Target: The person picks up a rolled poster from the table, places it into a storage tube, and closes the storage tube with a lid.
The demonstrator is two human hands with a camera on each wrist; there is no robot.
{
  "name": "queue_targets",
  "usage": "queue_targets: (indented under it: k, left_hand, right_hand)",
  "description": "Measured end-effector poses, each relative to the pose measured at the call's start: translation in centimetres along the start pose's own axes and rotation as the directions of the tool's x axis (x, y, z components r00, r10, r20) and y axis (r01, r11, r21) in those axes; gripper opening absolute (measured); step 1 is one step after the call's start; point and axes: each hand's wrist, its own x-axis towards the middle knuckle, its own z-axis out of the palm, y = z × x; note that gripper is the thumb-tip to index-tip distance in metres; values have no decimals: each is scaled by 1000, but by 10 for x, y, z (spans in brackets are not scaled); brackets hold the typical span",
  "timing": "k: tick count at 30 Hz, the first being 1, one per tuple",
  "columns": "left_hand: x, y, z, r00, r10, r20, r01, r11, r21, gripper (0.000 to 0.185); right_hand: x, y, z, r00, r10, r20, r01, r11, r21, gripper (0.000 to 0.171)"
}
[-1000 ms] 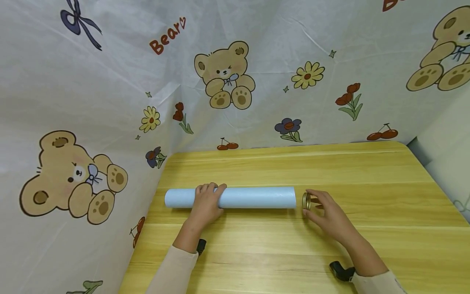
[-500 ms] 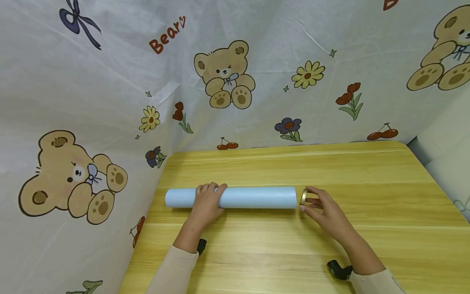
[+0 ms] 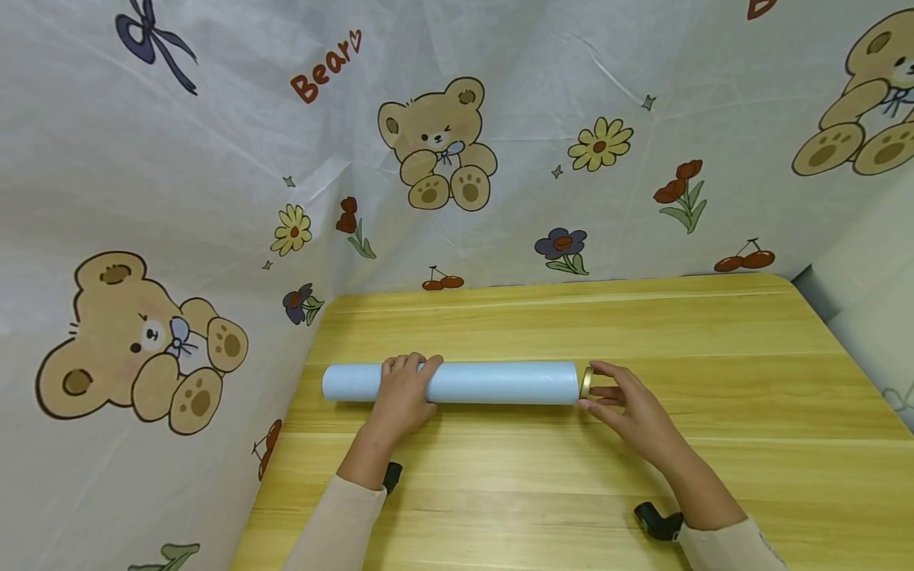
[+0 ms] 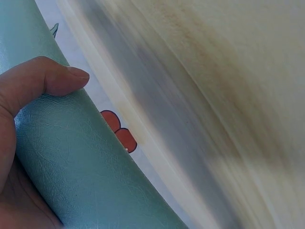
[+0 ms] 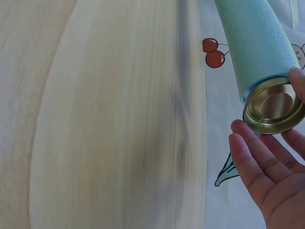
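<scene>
Gold cap (image 3: 586,382) now against pale-blue, seemingly textured tube (image 3: 500,382)

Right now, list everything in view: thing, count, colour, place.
tube: 1, light blue, lying lengthwise across the table
metal cap: 1, gold, at the tube's right end
table: 1, yellow wood, under everything
backdrop cloth: 1, white with bears, flowers and cherries, behind and left of the table
left hand: 1, grips the tube left of its middle
right hand: 1, fingers hold the cap against the tube end
</scene>
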Motion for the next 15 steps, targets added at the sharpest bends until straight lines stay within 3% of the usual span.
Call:
queue_targets:
  k: [15]
  left_hand:
    - [-1,0,1,1000,18,-10,-18,1000,-2,78]
  right_hand:
    - [1,-2,-3,997,-19,73,13,996,83,67]
